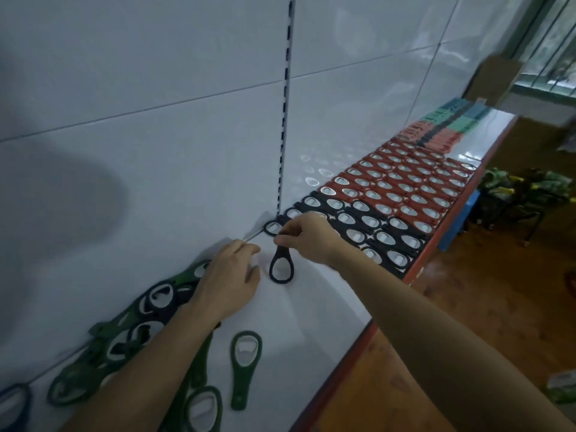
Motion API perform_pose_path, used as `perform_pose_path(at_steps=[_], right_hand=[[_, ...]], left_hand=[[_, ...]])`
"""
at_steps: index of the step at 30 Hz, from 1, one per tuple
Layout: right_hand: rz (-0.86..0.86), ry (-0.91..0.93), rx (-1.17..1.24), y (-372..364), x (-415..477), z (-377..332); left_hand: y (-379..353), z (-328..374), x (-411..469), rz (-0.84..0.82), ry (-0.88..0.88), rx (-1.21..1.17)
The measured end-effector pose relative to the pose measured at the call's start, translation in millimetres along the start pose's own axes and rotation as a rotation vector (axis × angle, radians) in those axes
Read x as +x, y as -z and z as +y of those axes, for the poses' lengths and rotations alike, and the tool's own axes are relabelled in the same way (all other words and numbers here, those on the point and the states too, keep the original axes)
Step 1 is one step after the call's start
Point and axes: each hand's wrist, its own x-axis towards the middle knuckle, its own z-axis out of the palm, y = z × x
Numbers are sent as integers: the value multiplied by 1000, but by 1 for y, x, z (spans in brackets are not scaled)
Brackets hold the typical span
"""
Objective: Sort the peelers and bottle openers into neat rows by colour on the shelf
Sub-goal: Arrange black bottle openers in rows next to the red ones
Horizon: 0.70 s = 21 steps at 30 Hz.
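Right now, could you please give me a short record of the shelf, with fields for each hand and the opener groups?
right hand: pinches the black bottle opener by its narrow end
left hand: palm down, fingers relaxed, at the unsorted pile
unsorted pile: green and black openers, overlapping
black rows: neat, right of the hands
red rows: neat, beyond the black rows
shelf: white, red front edge
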Motion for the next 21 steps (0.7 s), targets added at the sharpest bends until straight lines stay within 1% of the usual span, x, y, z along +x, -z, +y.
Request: perform_pose_path(at_steps=[2, 3, 5, 6, 8, 10, 12, 15, 18, 21], right_hand=[[13, 15, -44, -7, 8, -3], [47, 14, -24, -9, 9, -3], [220, 22, -11, -12, 7, 4], [315, 28, -38, -15, 3, 11], [418, 62, -185, -18, -7, 26], [412, 68, -402, -20, -18, 42], [344, 16, -540, -21, -24, 55], [294, -12, -564, -25, -29, 68], [296, 18, -575, -30, -32, 72], [260, 77, -595, -31, -33, 69]], left_hand=[[2, 1, -4, 38, -30, -55], [2, 1, -5, 28, -85, -48], [-1, 0, -6, -24, -207, 11], [-3, -2, -7, -55, -240, 34], [-6, -3, -7, -93, -235, 59], [-7, -1, -6, -105, -186, 80], [-10, 3, -4, -114, -144, 129], [-15, 8, -1, -144, -101, 201], [-19, 8, -2, -150, -84, 196], [-20, 8, -2, -148, -89, 193]])
